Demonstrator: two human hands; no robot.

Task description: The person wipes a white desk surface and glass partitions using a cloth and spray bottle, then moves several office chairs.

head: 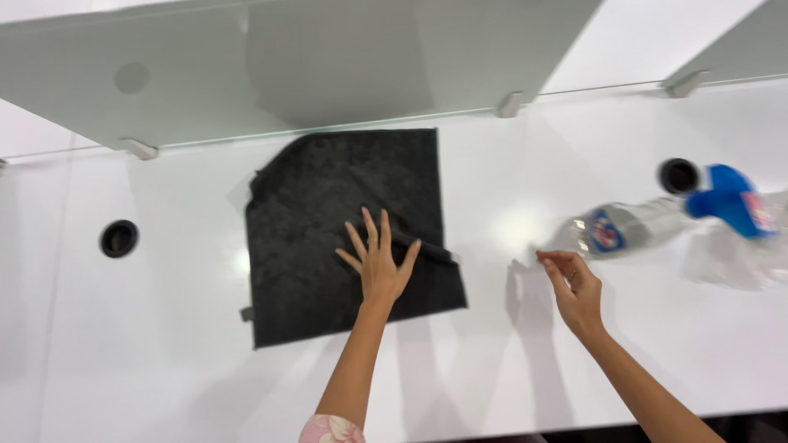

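Your left hand (379, 267) is flat and open, pinning the dark cloth (345, 230) on the worktop (164, 361), while your right hand (574, 287), fingers loosely curled and empty, sits near the bottle (624, 228).

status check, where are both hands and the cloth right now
Left hand flat, fingers spread on dark grey square cloth. Right hand empty, pinched above white table. Clear plastic bottles lying to its right.
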